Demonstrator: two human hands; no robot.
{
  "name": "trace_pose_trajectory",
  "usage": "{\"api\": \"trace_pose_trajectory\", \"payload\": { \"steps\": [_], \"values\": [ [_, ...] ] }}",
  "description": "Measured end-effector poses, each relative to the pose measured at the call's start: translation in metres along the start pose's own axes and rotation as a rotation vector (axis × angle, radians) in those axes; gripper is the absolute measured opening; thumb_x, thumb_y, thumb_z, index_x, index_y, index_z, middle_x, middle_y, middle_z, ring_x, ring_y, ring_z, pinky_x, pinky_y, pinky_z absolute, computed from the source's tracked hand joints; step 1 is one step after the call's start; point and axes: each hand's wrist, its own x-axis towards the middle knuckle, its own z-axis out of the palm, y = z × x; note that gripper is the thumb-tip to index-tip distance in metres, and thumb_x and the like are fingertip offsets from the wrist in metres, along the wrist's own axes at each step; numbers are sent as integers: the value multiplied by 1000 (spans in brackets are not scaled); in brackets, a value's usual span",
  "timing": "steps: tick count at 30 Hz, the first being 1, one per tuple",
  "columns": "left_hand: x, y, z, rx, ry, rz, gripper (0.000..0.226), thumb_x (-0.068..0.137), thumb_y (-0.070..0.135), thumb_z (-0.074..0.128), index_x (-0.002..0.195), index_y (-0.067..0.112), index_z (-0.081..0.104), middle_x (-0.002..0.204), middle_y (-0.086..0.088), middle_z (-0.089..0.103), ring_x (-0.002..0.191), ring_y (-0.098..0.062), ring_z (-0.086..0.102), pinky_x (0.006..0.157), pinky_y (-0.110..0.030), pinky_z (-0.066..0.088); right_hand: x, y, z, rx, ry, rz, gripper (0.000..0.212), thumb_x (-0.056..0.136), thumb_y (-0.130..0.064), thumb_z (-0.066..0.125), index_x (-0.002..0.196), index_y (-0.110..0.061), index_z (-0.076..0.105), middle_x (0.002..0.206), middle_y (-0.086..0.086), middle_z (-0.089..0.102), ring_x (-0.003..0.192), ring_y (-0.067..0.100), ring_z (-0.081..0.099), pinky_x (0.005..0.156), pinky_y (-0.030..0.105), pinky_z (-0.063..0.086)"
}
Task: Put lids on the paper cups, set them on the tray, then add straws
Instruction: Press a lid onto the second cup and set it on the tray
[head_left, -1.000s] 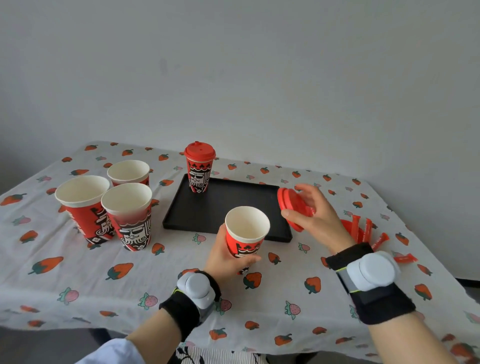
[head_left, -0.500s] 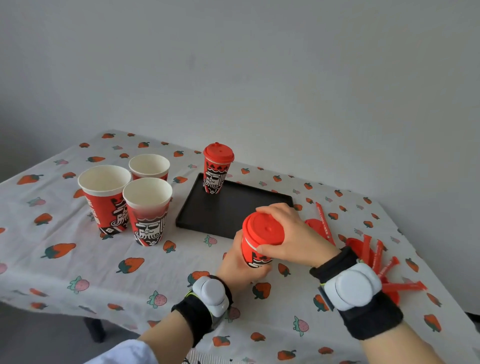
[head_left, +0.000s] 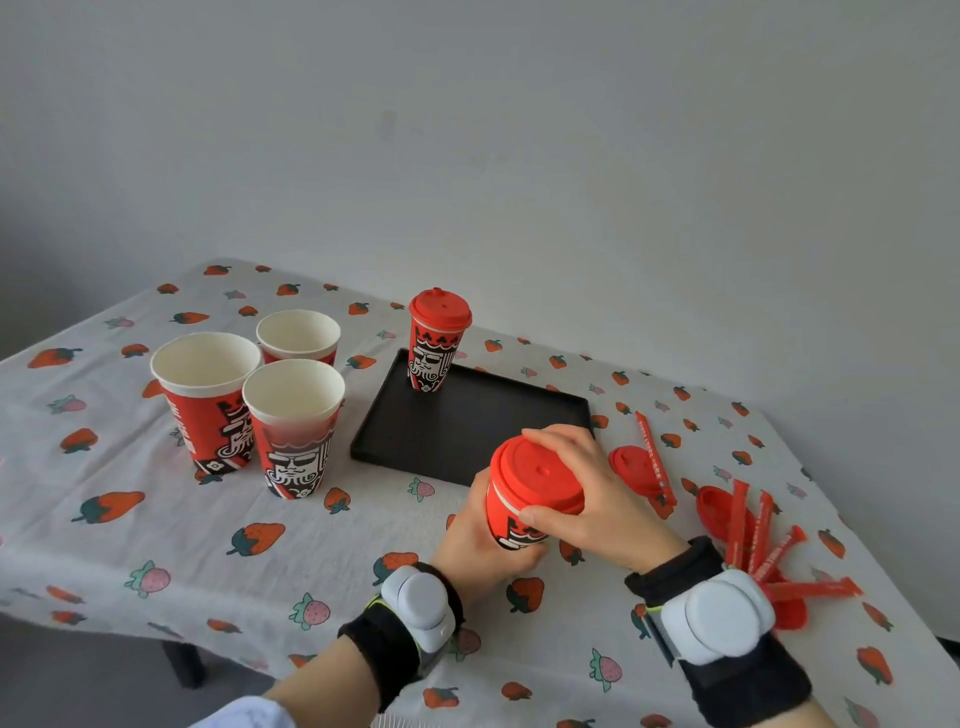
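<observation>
Strawberry-print tablecloth (head_left: 156, 525), head view: lid being seated on a paper cup.

Left hand (head_left: 480, 540) grips the paper cup (head_left: 511, 525) just before the black tray (head_left: 467, 426); right hand (head_left: 587, 493) fingers clasp its red lid (head_left: 537, 475). Risk: uneven pressing may leave the lid half seated or crush the rim. Tray holds one lidded cup (head_left: 436, 340) at its far corner; ample room elsewhere.

We see a red lid (head_left: 537, 475) under our hands, a black tray (head_left: 467, 426) beyond them, and strawberry-print cloth (head_left: 156, 535) beneath.
</observation>
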Motion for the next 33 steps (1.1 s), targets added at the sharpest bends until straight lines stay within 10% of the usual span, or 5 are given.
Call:
{"api": "trace_pose_trajectory", "payload": {
  "steps": [19,26,33],
  "values": [
    [-2,9,-1,-46,-39,29,91,65,22,83,138,17,30,130,-2,51,119,-9,53,97,-24,47,-7,3,15,29,100,-12,74,71,-39,65,134,-42,27,132,-16,25,126,7,28,97,25,42],
    [5,30,-31,-104,-364,-216,80,73,7,60,142,19,20,131,-9,46,121,-22,49,98,-35,47,-4,3,15,67,84,8,72,76,-29,72,128,-47,26,130,-15,25,122,5,30,95,21,38],
    [22,67,-29,-189,35,-32,30,97,22,33,116,19,57,123,-1,59,117,-15,53,94,-27,43,-6,6,22,311,171,79,42,85,-54,35,126,-45,35,130,-18,35,120,-6,36,94,17,36]
  ]
}}
